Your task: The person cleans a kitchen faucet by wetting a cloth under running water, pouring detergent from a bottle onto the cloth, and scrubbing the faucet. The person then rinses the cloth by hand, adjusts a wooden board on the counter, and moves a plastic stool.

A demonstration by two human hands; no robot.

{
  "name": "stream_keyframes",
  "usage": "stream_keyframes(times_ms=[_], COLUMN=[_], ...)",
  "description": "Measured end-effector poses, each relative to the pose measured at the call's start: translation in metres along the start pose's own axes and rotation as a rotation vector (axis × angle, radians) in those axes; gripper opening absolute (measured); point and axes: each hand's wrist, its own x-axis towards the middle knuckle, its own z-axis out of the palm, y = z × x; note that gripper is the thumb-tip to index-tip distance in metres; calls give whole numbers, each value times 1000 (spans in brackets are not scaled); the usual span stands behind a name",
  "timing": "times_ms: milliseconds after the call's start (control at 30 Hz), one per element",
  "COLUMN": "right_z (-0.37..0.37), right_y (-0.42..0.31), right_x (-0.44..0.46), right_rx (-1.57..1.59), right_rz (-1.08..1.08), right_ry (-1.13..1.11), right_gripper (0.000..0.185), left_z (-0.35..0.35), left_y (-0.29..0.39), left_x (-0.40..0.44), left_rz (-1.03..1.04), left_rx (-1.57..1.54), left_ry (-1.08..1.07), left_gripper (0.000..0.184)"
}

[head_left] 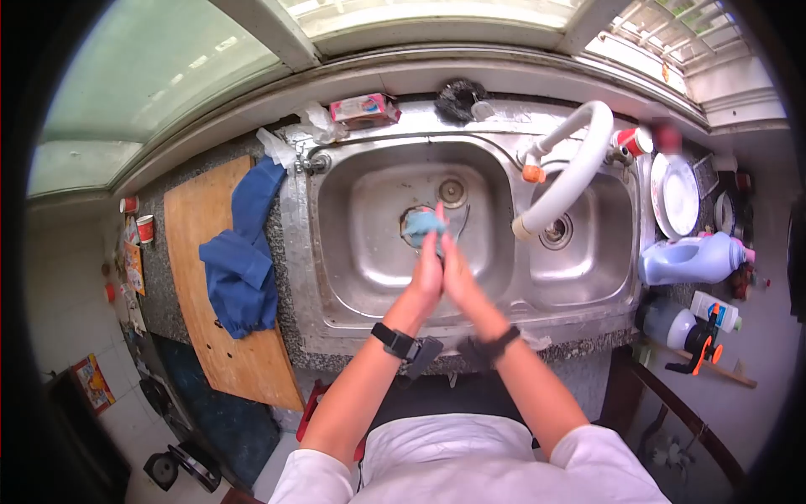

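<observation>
My left hand [426, 275] and my right hand [456, 270] are pressed together, palm to palm, over the left sink basin [369, 260]. At their fingertips is a crumpled light blue cloth [422, 225], pinched between them. Motion blurs the fingers, and part of the cloth is hidden. A brownish dark-edged patch shows around the cloth; I cannot make out what it is. Just beyond the fingertips lies the round drain [452, 192]. Dark bands circle both wrists.
A white hose-like faucet [579, 168] arches over the right basin [579, 273]. Blue garment [243, 260] on a wooden board [193, 227], left. Plates [674, 197], a lilac bottle [693, 260] and a spray bottle [684, 328] stand right. A pink box [361, 109] and black bag [460, 101] sit behind.
</observation>
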Motion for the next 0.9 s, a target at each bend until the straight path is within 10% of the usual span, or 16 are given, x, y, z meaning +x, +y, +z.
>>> stream_keyframes(times_ms=[233, 333, 400, 600, 667, 700, 900], right_z=[-8, -14, 8, -8, -2, -11, -11], right_y=[10, 21, 5, 9, -5, 11, 6], right_x=[4, 15, -19, 5, -16, 5, -14], right_rx=[-166, 256, -180, -70, -254, -227, -170], right_rz=[-217, 35, -317, 113, -184, -168, -149], right_ry=[1, -63, -66, -70, -47, -9, -24], right_gripper=[58, 59, 62, 65, 64, 59, 58], left_z=[-5, 11, -17, -9, 3, 0, -20], left_y=[-3, 22, 34, 32, 48, 30, 16], left_x=[4, -7, 6, 4, -9, -6, 2], left_rz=[-65, 44, -112, -243, -136, -15, -134], left_rx=[-254, -134, -258, -288, -286, -399, -303], left_ry=[-48, -40, 92, -55, 108, -116, 51], left_gripper=[57, 54, 56, 52, 52, 52, 56])
